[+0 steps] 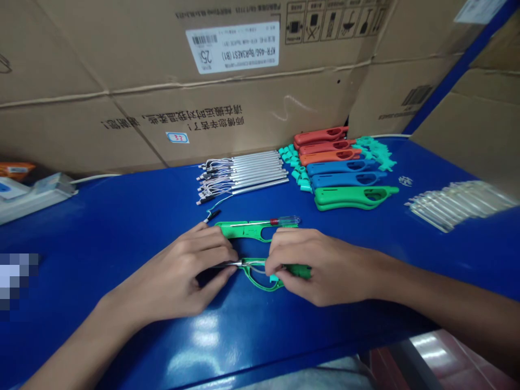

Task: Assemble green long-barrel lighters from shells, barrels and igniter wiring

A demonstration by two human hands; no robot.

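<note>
My left hand [184, 271] is closed, thumb and fingers pinching a thin metal lighter tube [226, 265]. This tube meets the left end of an open green lighter shell half [265, 287] lying on the table. My right hand [325, 265] is closed over the shell's right part; its fingertips grip there, partly hiding a pale wire [255, 268] running along the inside. A teal trigger piece [273, 278] shows below the fingers. Just behind lies another green shell half [239, 232], with a clear-handled screwdriver [286, 221] across it.
Behind my hands lie metal tubes with wires [260, 170], teal parts [298, 172] and coloured lighter shells [345, 180]. Clear, slender parts [459, 203] are at right. A power strip [44, 195] is at left. A cardboard wall [138, 130] closes off the blue table's [142, 216] back.
</note>
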